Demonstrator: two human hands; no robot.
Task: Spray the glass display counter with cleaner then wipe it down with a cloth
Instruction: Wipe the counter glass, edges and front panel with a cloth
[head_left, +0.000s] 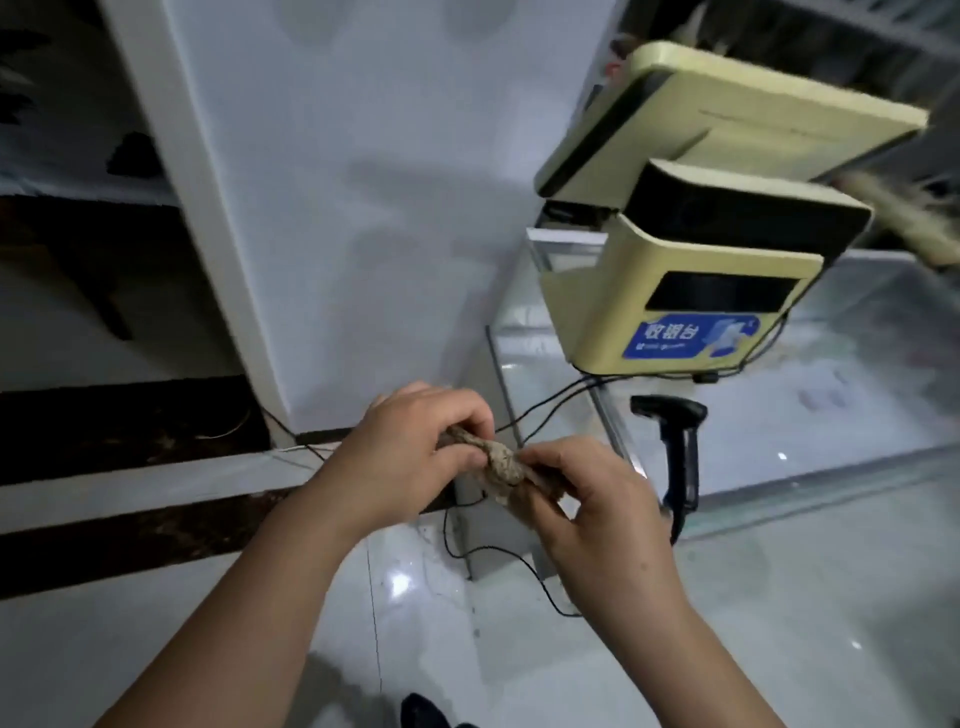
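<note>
As left hand (410, 447) and right hand (597, 512) grip cloth (500, 464), counter edge (611, 422) lies beside.

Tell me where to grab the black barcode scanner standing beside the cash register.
Probably grip the barcode scanner by its upright handle, just under the wider head, coming from the open right side. The handle is slim and stands vertical, while the cash register looms above and behind it and cords trail on its left.

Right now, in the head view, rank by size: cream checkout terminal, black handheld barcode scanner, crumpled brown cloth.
1. Cream checkout terminal.
2-3. Black barcode scanner, crumpled brown cloth: alike, cloth nearer and bunched; unranked.
</note>
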